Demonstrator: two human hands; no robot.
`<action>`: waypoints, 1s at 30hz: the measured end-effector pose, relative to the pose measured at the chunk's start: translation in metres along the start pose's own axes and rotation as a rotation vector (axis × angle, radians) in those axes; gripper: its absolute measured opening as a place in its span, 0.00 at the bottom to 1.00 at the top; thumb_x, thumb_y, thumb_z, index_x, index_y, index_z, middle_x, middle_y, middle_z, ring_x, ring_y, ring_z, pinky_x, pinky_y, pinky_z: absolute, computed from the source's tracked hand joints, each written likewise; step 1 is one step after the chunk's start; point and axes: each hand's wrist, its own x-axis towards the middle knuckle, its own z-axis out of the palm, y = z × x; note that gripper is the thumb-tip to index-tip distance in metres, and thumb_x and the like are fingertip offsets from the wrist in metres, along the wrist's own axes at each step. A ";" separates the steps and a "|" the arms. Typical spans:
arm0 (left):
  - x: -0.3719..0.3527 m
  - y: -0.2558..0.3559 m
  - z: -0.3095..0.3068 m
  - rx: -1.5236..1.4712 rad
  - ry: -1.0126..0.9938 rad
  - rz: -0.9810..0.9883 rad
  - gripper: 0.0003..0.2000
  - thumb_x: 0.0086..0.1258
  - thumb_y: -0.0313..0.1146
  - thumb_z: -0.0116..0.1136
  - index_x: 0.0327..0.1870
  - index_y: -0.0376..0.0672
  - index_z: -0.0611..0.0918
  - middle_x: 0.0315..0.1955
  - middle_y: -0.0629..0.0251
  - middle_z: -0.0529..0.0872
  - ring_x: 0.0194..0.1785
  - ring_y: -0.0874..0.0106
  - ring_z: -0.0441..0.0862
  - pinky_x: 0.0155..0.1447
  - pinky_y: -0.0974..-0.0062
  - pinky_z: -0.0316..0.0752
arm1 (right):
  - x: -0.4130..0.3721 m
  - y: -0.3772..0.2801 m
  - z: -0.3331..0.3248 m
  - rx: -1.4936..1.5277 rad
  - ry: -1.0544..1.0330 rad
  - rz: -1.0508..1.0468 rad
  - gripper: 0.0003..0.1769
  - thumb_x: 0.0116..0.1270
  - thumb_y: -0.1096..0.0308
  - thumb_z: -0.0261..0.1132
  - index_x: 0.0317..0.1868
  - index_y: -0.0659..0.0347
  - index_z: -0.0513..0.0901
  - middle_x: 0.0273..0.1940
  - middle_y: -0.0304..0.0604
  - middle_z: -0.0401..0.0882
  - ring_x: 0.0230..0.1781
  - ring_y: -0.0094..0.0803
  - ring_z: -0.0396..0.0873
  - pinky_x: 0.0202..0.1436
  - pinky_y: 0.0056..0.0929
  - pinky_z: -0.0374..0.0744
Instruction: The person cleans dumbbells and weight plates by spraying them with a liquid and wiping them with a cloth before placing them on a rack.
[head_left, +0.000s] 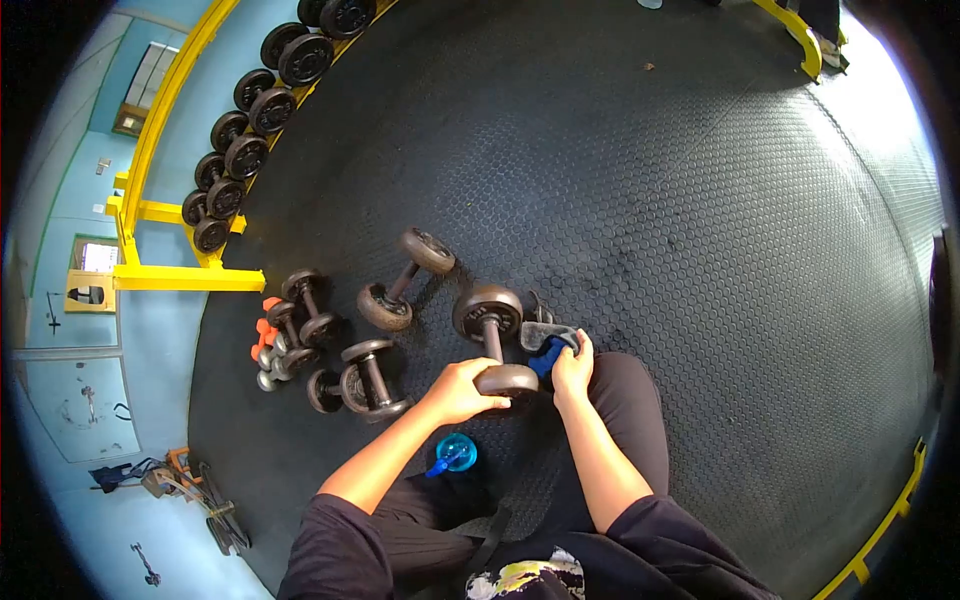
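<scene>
A black dumbbell [492,338] stands in front of me, one round end toward me and the other farther off. My left hand [464,392] wraps round the left side of its near end. Just right of that end, my right hand [573,368] is closed on a blue and grey cloth [549,352]. Left of this dumbbell, a second dumbbell [404,282] lies at a slant on the black floor mat [720,250]. A blue bottle [456,453] is near my left forearm, between my legs.
More black dumbbells [373,377] and orange ones [265,332] lie at the left. A yellow rack [190,280] holding several dumbbells runs along the blue wall. Part of a person [826,30] shows at the top right beside a yellow frame.
</scene>
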 end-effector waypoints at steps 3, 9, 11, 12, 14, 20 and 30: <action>-0.014 -0.026 0.006 -0.443 0.129 -0.075 0.26 0.61 0.37 0.77 0.57 0.34 0.82 0.47 0.63 0.88 0.50 0.74 0.83 0.58 0.71 0.78 | 0.011 0.014 0.004 0.028 0.005 -0.031 0.28 0.74 0.71 0.56 0.73 0.64 0.65 0.66 0.51 0.73 0.64 0.36 0.74 0.66 0.31 0.71; -0.030 -0.094 0.021 -1.015 0.528 -0.315 0.23 0.76 0.49 0.59 0.58 0.38 0.82 0.51 0.64 0.87 0.53 0.74 0.82 0.60 0.72 0.76 | 0.018 0.030 0.013 0.140 -0.119 0.087 0.28 0.79 0.50 0.52 0.60 0.70 0.78 0.55 0.50 0.82 0.56 0.41 0.79 0.63 0.37 0.73; -0.043 -0.110 0.025 -1.103 0.585 -0.331 0.23 0.77 0.50 0.58 0.59 0.38 0.81 0.52 0.63 0.86 0.53 0.73 0.82 0.60 0.71 0.77 | 0.021 0.038 0.013 0.293 -0.282 0.105 0.33 0.80 0.44 0.51 0.61 0.70 0.77 0.56 0.46 0.81 0.54 0.37 0.78 0.62 0.37 0.73; -0.046 -0.119 0.029 -1.182 0.599 -0.366 0.24 0.77 0.50 0.57 0.60 0.38 0.80 0.53 0.63 0.85 0.54 0.72 0.82 0.60 0.71 0.77 | 0.014 0.030 0.011 0.287 -0.286 0.103 0.33 0.79 0.44 0.51 0.63 0.68 0.76 0.58 0.47 0.79 0.57 0.36 0.76 0.64 0.39 0.72; -0.049 -0.125 0.038 -1.212 0.581 -0.311 0.26 0.78 0.52 0.55 0.63 0.38 0.77 0.54 0.61 0.85 0.55 0.70 0.82 0.61 0.68 0.77 | 0.015 0.032 0.011 0.377 -0.305 0.205 0.35 0.79 0.42 0.52 0.67 0.68 0.73 0.64 0.48 0.76 0.64 0.38 0.73 0.69 0.39 0.69; -0.071 -0.128 0.033 -1.044 0.365 -0.337 0.26 0.80 0.58 0.44 0.68 0.50 0.73 0.53 0.69 0.85 0.47 0.76 0.85 0.46 0.73 0.80 | -0.016 0.031 -0.009 0.486 -0.445 0.197 0.37 0.78 0.42 0.53 0.71 0.69 0.68 0.72 0.51 0.69 0.71 0.44 0.68 0.76 0.42 0.63; -0.175 -0.204 0.077 0.512 -0.090 -0.108 0.56 0.55 0.46 0.76 0.81 0.59 0.48 0.75 0.51 0.63 0.72 0.49 0.68 0.73 0.53 0.67 | -0.087 0.023 -0.030 0.343 -0.490 0.019 0.26 0.81 0.49 0.51 0.60 0.64 0.78 0.57 0.40 0.81 0.59 0.32 0.77 0.68 0.36 0.70</action>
